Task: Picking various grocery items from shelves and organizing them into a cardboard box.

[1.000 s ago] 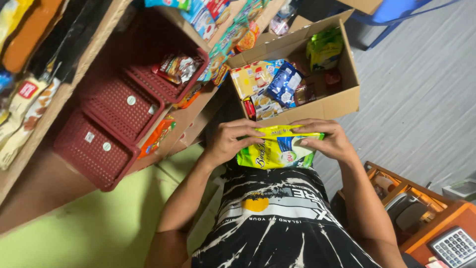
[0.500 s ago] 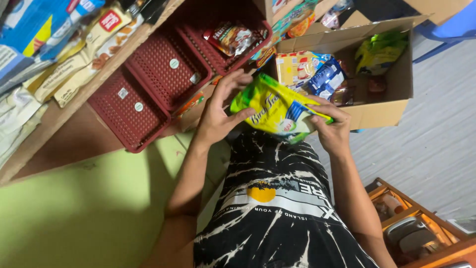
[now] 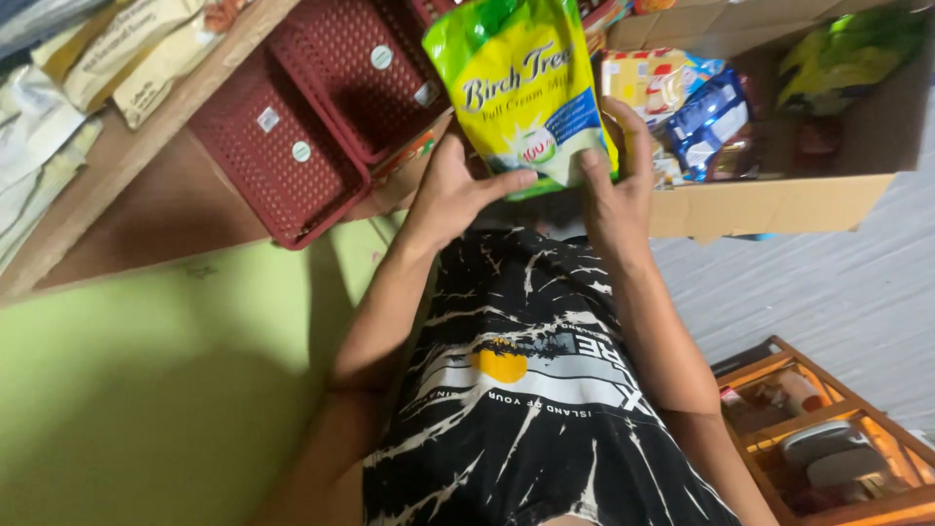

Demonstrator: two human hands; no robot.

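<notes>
While both hands are raised at chest level, the largest item beyond the fingers is a cardboard box (image 3: 769,200), open-topped and cut off at the right edge; its contents are crowded and only partly legible as coloured snack packets (image 3: 711,122). Left of the fingers, red plastic baskets (image 3: 302,146) sit on a wooden shelf (image 3: 146,161), their upper parts out of frame. Between the two hands stands a yellow and green pouch (image 3: 521,93), upright, its top edge cropped. The left hand (image 3: 458,190) grips its lower left corner, thumb across the front, remaining fingers hidden behind. The right hand (image 3: 614,185) closes on the lower right edge, fingers (image 3: 638,136) wrapped along the side. A wooden tray (image 3: 828,438) lies well below, contents indistinct.
</notes>
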